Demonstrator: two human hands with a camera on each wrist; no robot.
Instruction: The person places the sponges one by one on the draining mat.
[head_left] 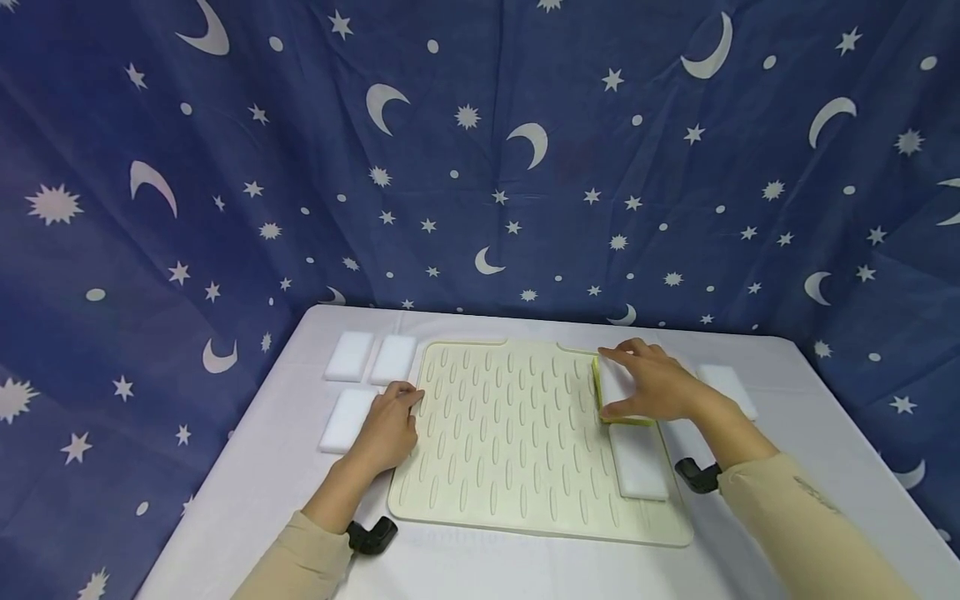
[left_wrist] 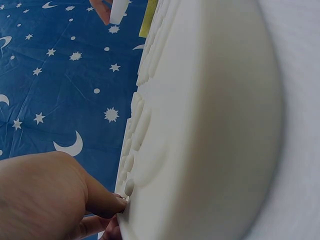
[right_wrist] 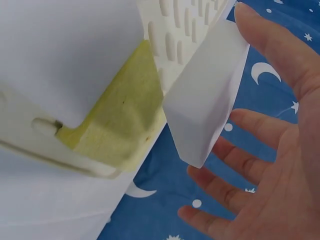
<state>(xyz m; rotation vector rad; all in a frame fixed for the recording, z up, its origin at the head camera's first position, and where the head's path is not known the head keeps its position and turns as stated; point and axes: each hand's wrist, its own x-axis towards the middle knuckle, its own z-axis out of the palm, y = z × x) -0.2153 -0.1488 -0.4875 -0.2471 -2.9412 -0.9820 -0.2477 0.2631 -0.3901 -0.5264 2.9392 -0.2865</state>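
White block gripped above yellow-green piece as left fingertips are set to mat edge

Right of centre in the head view, a white block [head_left: 613, 382] is held by its edges between the thumb and fingertips of the right hand [head_left: 660, 387]; the fingers are spread wide in the right wrist view, where the block is tilted. Behind it in the head view, a yellow-green piece [right_wrist: 120, 110] is seen over the upper right part of the cream ridged mat [head_left: 495, 433]. In the left wrist view, a gap is left between the two.

At centre left of the head view, the fingers of the left hand [head_left: 388, 429] are bent, their tips placed at the mat's left edge; whether the edge is pinched cannot be told.

Near the mat's lower right corner, a second white block [head_left: 639, 462] is laid flat. Three white blocks [head_left: 349, 356] are grouped left of the mat, the lowest partly hidden by the left hand. Another block [head_left: 727, 388] is seen at the right, partly covered by the right forearm. The table is covered by a white cloth [head_left: 247, 508] and backed by a blue curtain [head_left: 465, 225] printed with moons and stars.
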